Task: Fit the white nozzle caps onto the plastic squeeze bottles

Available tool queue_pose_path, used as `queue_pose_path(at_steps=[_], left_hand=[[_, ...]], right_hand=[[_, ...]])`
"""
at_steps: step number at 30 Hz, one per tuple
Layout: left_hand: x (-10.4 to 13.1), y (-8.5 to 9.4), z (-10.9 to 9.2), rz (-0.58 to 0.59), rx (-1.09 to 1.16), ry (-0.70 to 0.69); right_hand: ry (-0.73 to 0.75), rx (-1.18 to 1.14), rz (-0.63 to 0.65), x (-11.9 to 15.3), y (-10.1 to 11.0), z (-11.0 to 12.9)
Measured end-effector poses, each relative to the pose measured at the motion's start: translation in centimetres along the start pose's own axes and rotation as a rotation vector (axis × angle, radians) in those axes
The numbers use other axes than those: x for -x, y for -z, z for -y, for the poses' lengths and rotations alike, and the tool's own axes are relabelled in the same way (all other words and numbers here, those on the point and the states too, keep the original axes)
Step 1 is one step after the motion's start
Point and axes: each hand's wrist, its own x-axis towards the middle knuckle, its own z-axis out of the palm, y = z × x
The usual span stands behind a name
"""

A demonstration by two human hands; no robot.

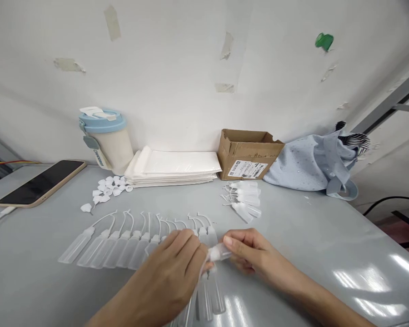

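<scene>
Between my hands a small clear plastic squeeze bottle [221,252] lies sideways, its white neck toward the left. My right hand [255,252] grips its body with thumb and fingers. Curled around the neck end is my left hand [173,272], hiding what its fingertips hold there. A row of similar bottles [102,247] with thin bent spout tubes lies to the left and partly behind my left hand. More bottles [211,295] lie below my hands, partly covered. Small white caps [111,185] are heaped at the far left.
A phone [42,181] with a cable and a blue-lidded cup [111,143] stand at the left. White padded envelopes [177,165], a cardboard box [248,156] and a light blue bag [303,161] line the wall. Several bottles [245,197] lie before the box.
</scene>
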Motion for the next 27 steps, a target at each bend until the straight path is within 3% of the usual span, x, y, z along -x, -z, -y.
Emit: queue_pose_path(at_steps=[3,7,11,14,19,22,27], left_hand=[[0.6,0.1,1.9,0.028,0.022,0.055],[2.1,1.2,5.9,0.148,0.004,0.255],[4.5,2.8,10.2,0.242,-0.175,0.491],[6.9,3.8,13.3,0.269,-0.273,0.638],[10.7,5.1,17.2,0.532,-0.411,0.926],[11.5,5.5,18.0,0.61,-0.365,0.967],[10.9,5.2,17.5,0.689,-0.287,1.034]], right_hand=[[0.142,0.169,-0.234,-0.6,1.6,0.0],[0.281,0.303,-0.59,-1.6,4.6,-0.3],[0.345,0.473,-0.811,-2.0,7.1,-0.6],[0.379,0.623,-0.863,-2.1,7.9,-0.9],[0.422,0.812,-0.855,-2.6,8.6,-1.7],[0.425,0.874,-0.885,-2.9,9.0,-2.3],[0.485,0.934,-0.933,-2.8,9.0,-2.3]])
